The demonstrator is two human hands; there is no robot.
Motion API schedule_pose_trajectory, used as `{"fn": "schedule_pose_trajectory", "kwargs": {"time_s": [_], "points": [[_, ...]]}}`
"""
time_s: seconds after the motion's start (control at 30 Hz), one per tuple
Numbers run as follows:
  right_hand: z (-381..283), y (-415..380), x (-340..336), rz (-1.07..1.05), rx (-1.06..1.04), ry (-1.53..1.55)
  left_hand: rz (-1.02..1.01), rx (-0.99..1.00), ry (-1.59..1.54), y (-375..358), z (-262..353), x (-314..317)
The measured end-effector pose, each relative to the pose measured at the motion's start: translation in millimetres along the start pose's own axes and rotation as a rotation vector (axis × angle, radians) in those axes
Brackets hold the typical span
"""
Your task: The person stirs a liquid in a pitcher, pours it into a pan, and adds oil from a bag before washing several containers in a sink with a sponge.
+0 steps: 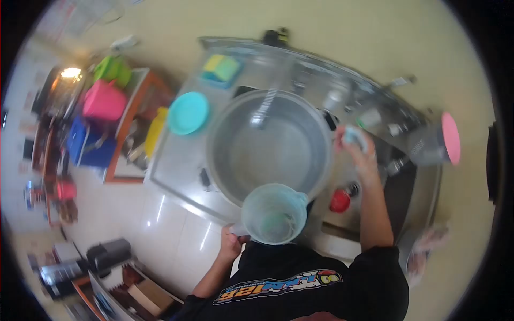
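Observation:
My left hand (231,243) is closed round the handle of a translucent plastic measuring jug (274,214), which hangs over the near rim of a big round metal pot (227,179). The jug's mouth faces up, and a greenish tint shows at its bottom. Right of the pot, my right hand (365,155) grips a small pale blue and white thing (354,138), too blurred to name exactly. A faucet spout (262,109) reaches over the pot from the back.
A turquoise bowl (188,113) and a yellow-green sponge (220,68) lie on the steel counter (176,160) left of the pot. A red round item (339,200) sits at the right. A grey container with a pink rim (451,138) stands at the far right.

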State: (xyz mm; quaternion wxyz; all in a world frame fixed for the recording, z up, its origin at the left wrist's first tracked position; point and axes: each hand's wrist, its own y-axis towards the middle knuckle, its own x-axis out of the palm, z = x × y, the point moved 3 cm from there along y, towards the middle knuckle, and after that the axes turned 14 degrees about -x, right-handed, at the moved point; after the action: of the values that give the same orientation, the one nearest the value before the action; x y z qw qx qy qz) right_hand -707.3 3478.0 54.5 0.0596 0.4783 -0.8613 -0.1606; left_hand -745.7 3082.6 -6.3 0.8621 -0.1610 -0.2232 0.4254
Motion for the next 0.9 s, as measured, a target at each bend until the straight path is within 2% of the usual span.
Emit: {"fn": "schedule_pose_trajectory", "kwargs": {"time_s": [0.03, 0.07, 0.1, 0.13, 0.17, 0.2, 0.23, 0.3, 0.33, 0.4, 0.43, 0.47, 0.53, 0.6, 0.67, 0.7, 0.73, 0.8, 0.9], "points": [[4, -47, -28, -0.011, 0.046, -0.008, -0.025, -0.016, -0.011, 5, -2, 11], [23, -98, -55, -0.010, 0.247, 0.003, 0.002, -0.007, -0.018, 8, -4, 25], [45, -147, -80, -0.016, 0.447, 0.031, 0.069, 0.018, 0.170, 10, -10, 32], [59, -190, -103, -0.010, 0.638, -0.131, 0.141, 0.038, 0.358, 11, -16, 39], [75, -227, -128, -0.015, 0.828, -0.287, 0.140, 0.006, 0.330, 11, -23, 48], [114, -261, -165, 0.189, 0.787, -0.344, 0.140, -0.027, 0.301, 11, -30, 57], [141, -289, -196, 0.387, 0.741, -0.400, 0.042, -0.141, -0.141, 9, -34, 79], [147, -264, -249, 0.480, 0.510, -0.645, -0.085, -0.285, -0.517, 5, -50, 114], [169, -244, -281, 0.459, 0.410, -0.770, -0.114, -0.313, -0.451, 3, -64, 125], [171, -177, -302, 0.461, 0.222, -0.508, -0.119, -0.260, 0.253, 1, -67, 157], [167, -144, -306, 0.396, 0.142, -0.424, -0.263, -0.270, 0.620, 11, -75, 160], [151, -114, -304, 0.379, 0.225, -0.251, -0.269, -0.272, 0.330, 11, -89, 176], [145, -47, -301, 0.199, 0.170, -0.228, -0.287, -0.256, 0.146, 19, -117, 213], [206, -4, -314, 0.109, 0.117, -0.178, -0.329, -0.255, 0.337, 43, -141, 228], [226, 33, -322, 0.136, 0.078, -0.437, -0.304, -0.286, 0.295, 67, -160, 238], [232, 40, -319, 0.147, 0.064, -0.568, -0.292, -0.306, 0.271, 77, -167, 248], [221, 40, -315, 0.135, 0.151, -0.457, -0.297, -0.344, 0.165, 78, -153, 276], [170, 33, -312, 0.118, 0.321, -0.242, -0.337, -0.384, 0.196, 102, -170, 285], [199, -2, -324, 0.191, 0.078, -0.146, -0.298, -0.422, 0.275, 137, -188, 300]]}}
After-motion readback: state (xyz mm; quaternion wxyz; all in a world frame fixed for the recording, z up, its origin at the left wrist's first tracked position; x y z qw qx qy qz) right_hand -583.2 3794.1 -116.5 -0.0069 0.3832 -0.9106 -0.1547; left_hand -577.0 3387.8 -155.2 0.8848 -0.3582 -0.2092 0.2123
